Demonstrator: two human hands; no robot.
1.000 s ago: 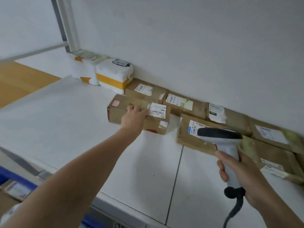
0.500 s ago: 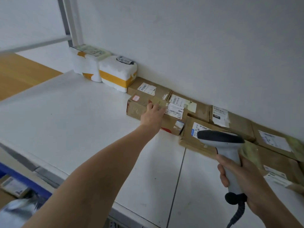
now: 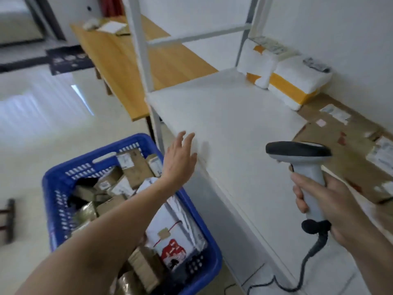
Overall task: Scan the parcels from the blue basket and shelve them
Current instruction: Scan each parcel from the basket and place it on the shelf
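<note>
The blue basket (image 3: 57, 177) stands on the floor at lower left, filled with several cardboard and bagged parcels. My left hand (image 3: 179, 158) hovers empty with straight fingers above the basket's far right corner, at the front edge of the white shelf (image 3: 223, 116). My right hand (image 3: 319, 205) grips the handle of a grey barcode scanner (image 3: 302, 158) over the shelf. Brown cardboard parcels (image 3: 344, 145) lie along the wall on the shelf's right side, beside two white foam parcels with yellow tape (image 3: 295, 79).
A wooden table (image 3: 131, 60) with papers stands behind the shelf's grey upright post (image 3: 144, 60). The scanner's black cable (image 3: 306, 267) hangs down to the floor. A white parcel with a red print (image 3: 176, 237) lies on top in the basket.
My left hand let go of the cardboard parcel on the shelf and drew back to the shelf's front edge above the basket. The view swung left and down, bringing the basket into sight.
</note>
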